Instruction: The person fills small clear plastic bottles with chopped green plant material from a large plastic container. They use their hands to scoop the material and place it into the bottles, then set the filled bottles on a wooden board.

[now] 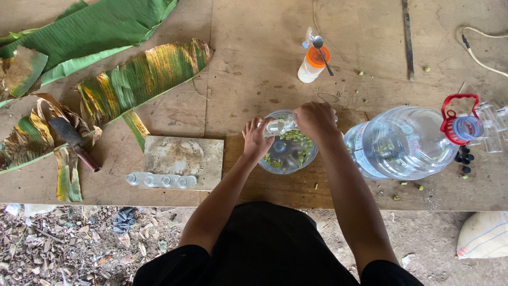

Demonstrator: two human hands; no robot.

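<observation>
A clear glass bowl point(288, 159) of water with several small green pieces sits on the wooden table. My right hand point(316, 121) holds a small clear glass vial point(279, 126) lying sideways over the bowl. My left hand point(256, 137) touches the vial's other end at the bowl's left rim, fingers spread around it.
A large clear water jug point(402, 142) with a red handle lies on its side to the right, beside empty vials point(492, 127) and black caps point(465, 159). A row of vials point(161, 180) lies by a cutting board point(182, 159). Banana leaves point(132, 79), a knife point(74, 142) and an orange-lidded bottle point(312, 64) with a spoon lie behind.
</observation>
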